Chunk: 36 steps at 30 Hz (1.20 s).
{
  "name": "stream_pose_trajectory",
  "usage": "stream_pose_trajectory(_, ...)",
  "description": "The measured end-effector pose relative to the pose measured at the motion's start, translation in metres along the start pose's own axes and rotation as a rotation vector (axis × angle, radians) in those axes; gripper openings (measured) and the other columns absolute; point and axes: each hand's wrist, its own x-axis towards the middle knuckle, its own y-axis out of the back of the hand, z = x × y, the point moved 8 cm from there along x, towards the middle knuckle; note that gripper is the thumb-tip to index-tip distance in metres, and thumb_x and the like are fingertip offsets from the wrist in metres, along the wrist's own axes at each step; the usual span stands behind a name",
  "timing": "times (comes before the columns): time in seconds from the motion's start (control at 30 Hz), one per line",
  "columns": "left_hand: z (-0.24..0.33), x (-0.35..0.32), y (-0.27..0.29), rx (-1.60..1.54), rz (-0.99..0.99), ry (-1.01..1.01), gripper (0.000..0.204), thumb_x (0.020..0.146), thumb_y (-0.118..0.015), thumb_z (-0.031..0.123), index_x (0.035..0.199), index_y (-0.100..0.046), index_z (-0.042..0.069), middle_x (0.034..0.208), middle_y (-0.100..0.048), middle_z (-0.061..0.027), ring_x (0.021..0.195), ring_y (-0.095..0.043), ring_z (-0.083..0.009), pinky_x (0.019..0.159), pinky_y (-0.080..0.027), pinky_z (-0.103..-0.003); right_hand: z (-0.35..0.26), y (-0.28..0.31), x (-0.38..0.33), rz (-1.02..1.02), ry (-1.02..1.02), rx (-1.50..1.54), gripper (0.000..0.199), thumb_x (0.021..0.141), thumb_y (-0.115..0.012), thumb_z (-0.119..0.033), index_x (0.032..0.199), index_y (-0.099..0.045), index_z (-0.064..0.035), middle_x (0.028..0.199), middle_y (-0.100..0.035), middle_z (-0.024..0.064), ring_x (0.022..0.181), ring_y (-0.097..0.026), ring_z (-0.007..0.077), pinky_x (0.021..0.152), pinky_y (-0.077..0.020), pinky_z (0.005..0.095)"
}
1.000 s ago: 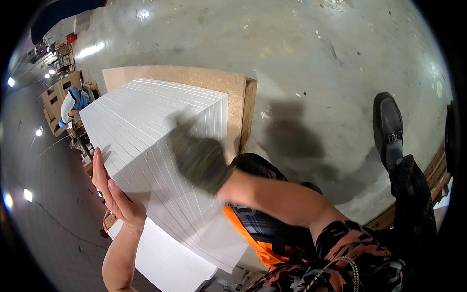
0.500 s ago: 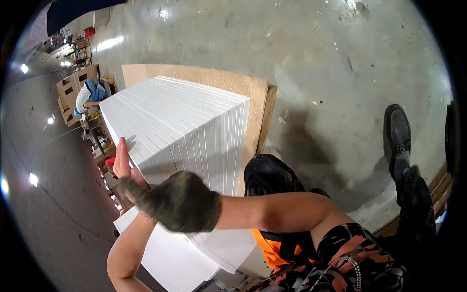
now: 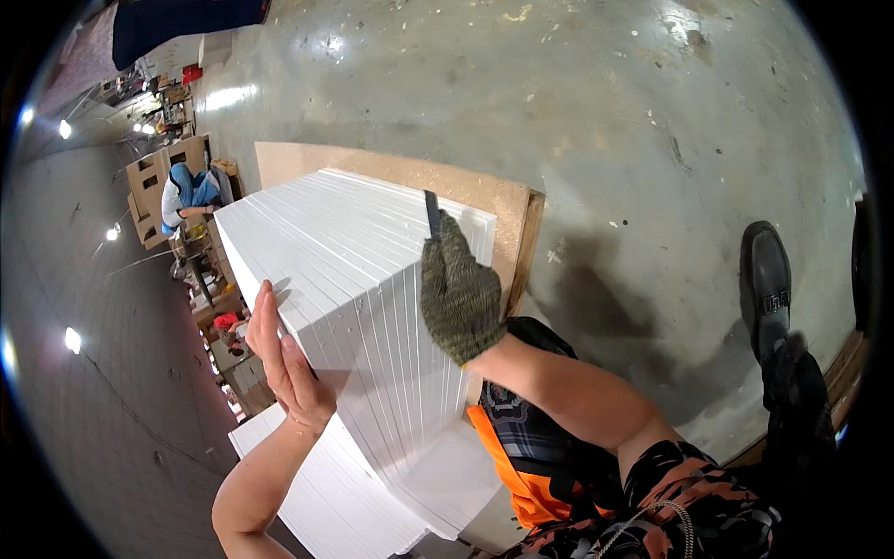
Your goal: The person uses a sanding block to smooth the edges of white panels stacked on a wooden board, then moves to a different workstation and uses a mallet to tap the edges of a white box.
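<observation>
A large stack of white boards (image 3: 317,233) stands in front of me, its many layers showing as thin lines. My left hand (image 3: 291,363) is bare and lies flat along the stack's near-left edge, fingers stretched out and together. Over the layered side of the stack is my right hand (image 3: 460,298), in a dark green knitted glove. It is closed round a narrow, flat, dark blade-like tool (image 3: 431,212) that sticks out beyond the fingers. The glove hides the tool's other end, so I cannot make out its exact kind.
Under the stack lies a brown particle board (image 3: 391,175). A lower stack of white boards (image 3: 335,498) adjoins it at the near left. A person (image 3: 191,196) bends over beyond the stack, near brown cut-out panels (image 3: 154,191). Grey concrete floor (image 3: 633,112) spreads to the right.
My right hand has swung from beside my left hand over to the right, bringing the dark tool into sight. My left hand stays at the stack's edge.
</observation>
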Motion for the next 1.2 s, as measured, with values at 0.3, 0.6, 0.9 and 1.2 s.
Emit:
stream_pose_trajectory(0.3,-0.004,-0.004,-0.003,0.012,0.010,-0.038,0.047,0.102,-0.026,0.018,0.140,-0.038,-0.008,0.144,-0.042,-0.0194,0.134,-0.037,-0.0292,0.112,-0.028,-0.040,-0.093,0.018,-0.008,0.183,0.564,-0.015,0.041,0.086,-0.055,-0.011,0.124,-0.052,0.0032,0.071,-0.064,0.0129,0.051,-0.060,0.0232,0.045,-0.0490,0.0354)
stream_pose_trajectory(0.6,-0.006,-0.003,-0.003,0.038,0.037,0.017,0.045,0.098,-0.036,0.014,0.137,-0.043,-0.008,0.144,-0.042,-0.0206,0.133,-0.036,-0.0303,0.110,-0.027,-0.041,-0.139,-0.037,-0.027,-0.249,0.634,0.046,0.050,0.083,-0.057,-0.014,0.125,-0.049,0.0101,0.065,-0.059,0.0128,0.052,-0.060,0.0267,0.045,-0.0480,0.0408)
stream_pose_trajectory(0.9,-0.007,-0.004,-0.008,-0.033,0.026,-0.022,0.048,0.098,-0.030,0.017,0.138,-0.040,-0.009,0.142,-0.044,-0.0207,0.131,-0.038,-0.0300,0.110,-0.025,-0.039,-0.029,-0.023,-0.006,-0.430,-0.020,-0.446,0.053,0.089,-0.053,-0.019,0.135,-0.045,0.0070,0.113,-0.063,0.0228,0.092,-0.067,0.0239,0.068,-0.0552,0.0331)
stream_pose_trajectory(1.2,-0.001,-0.001,-0.005,-0.053,0.018,0.051,0.049,0.101,-0.025,0.020,0.141,-0.037,-0.006,0.145,-0.040,-0.0165,0.135,-0.033,-0.0264,0.112,-0.024,-0.037,0.047,0.071,-0.003,0.153,-0.038,-0.174,0.053,0.087,-0.056,-0.009,0.137,-0.042,0.0022,0.079,-0.064,0.0131,0.063,-0.063,0.0265,0.053,-0.0517,0.0389)
